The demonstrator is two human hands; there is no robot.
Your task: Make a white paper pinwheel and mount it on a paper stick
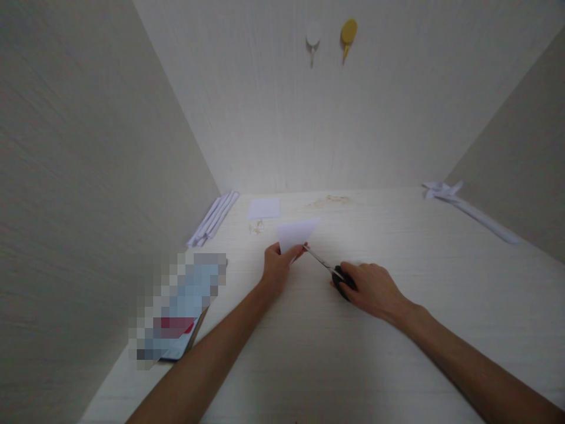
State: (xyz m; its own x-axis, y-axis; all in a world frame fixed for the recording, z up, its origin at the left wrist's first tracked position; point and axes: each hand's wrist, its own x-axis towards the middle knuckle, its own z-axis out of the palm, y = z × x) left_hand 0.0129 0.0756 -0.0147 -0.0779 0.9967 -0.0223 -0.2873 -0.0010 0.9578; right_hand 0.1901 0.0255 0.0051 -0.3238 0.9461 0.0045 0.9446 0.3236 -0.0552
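My left hand (277,268) pinches the lower edge of a small white sheet of paper (296,232) and holds it just above the pale wooden desk (353,353). My right hand (371,288) is closed round the black handles of a pair of scissors (329,269). The thin blades point up and left, and their tips meet the paper's lower right edge beside my left thumb.
A smaller white square of paper (263,208) lies farther back, with tiny scraps (256,227) in front of it. Folded white strips (214,218) lie along the left wall, more white strips (468,209) at the right. A blurred-out phone-like object (179,306) lies at the left. Two hooks (331,36) hang on the back wall.
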